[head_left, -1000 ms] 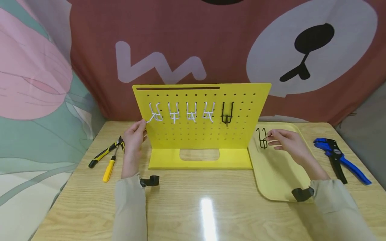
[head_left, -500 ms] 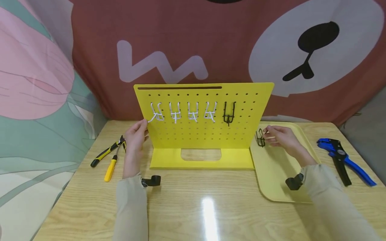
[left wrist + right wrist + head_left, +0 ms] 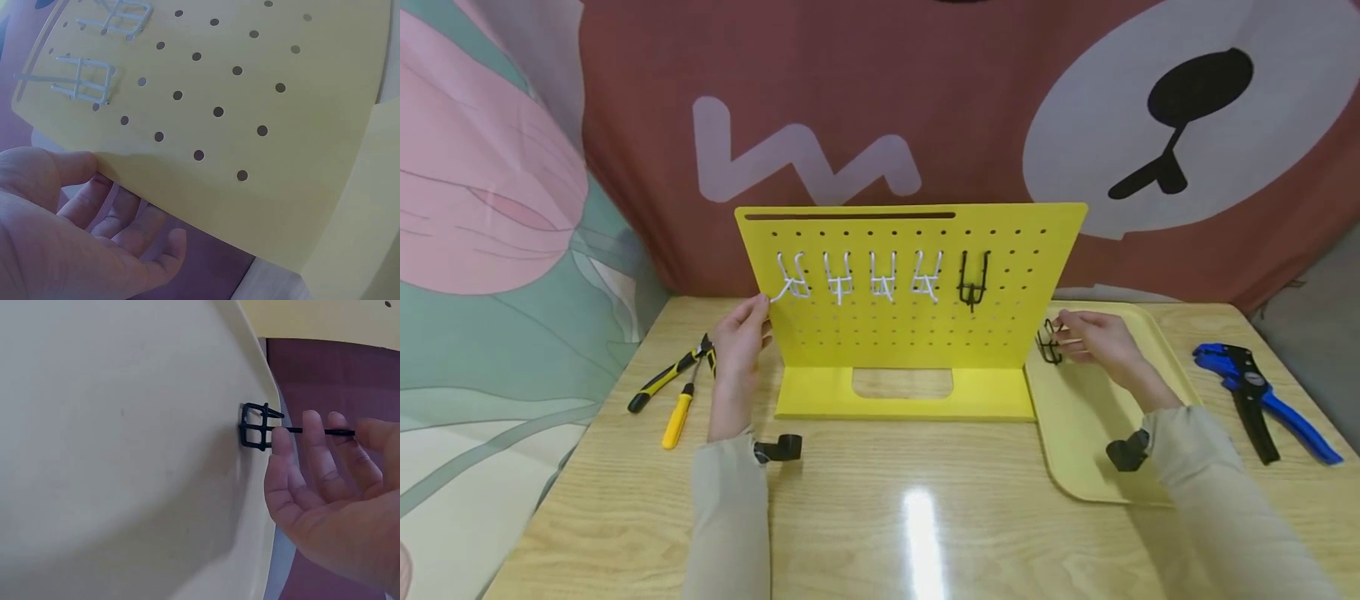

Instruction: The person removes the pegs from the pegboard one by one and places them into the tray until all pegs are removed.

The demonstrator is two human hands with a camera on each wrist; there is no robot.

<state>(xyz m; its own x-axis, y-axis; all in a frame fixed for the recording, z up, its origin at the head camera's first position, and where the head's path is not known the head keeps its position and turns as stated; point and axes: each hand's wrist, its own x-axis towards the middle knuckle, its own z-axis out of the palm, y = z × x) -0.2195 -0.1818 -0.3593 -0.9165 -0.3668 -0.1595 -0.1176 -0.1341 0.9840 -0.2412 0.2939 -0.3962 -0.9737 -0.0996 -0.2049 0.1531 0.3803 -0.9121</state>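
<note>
A yellow pegboard [image 3: 880, 355] stands upright on its base in the middle of the table. My left hand [image 3: 739, 340] holds its left edge, thumb at the front and fingers behind, as the left wrist view shows. Several white wire hooks [image 3: 838, 282] hang in a row on the board, with one black wire hook [image 3: 972, 290] to their right. Beside the board's right edge, my right hand [image 3: 1101, 337] pinches another black wire hook [image 3: 253, 427] by its long prong. That hook is over the far left part of a pale yellow tray [image 3: 1093, 454], its frame pointing downward.
Yellow-and-black pliers [image 3: 658, 383] and a yellow-handled screwdriver [image 3: 677, 419] lie left of the board. A blue-and-black wire stripper [image 3: 1262, 396] lies right of the tray. A printed brown curtain [image 3: 850, 75] hangs behind the table.
My right hand has shifted slightly left and away from me, and the black wire hook in it has turned. My left hand keeps its hold on the board edge.
</note>
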